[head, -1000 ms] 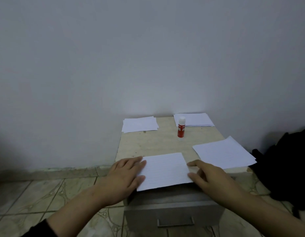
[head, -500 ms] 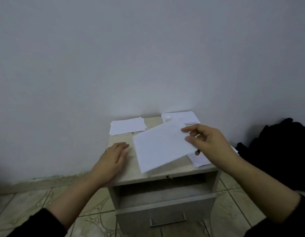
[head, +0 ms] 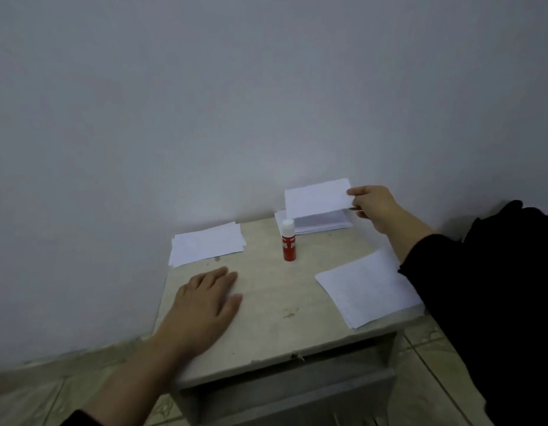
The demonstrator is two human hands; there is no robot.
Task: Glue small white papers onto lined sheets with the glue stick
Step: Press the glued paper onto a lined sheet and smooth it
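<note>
Now up by the back pile [head: 315, 224], pinched in right hand [head: 372, 207]: lined sheet [head: 317, 196].
Resting flat, fingers spread, on small wooden table [head: 275, 305] by grey wall [head: 236, 103]: left hand [head: 202, 305].

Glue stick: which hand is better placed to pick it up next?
Left. The left hand lies flat and empty on the table, apart from the upright glue stick. The right hand pinches a sheet over the far stack.
</note>
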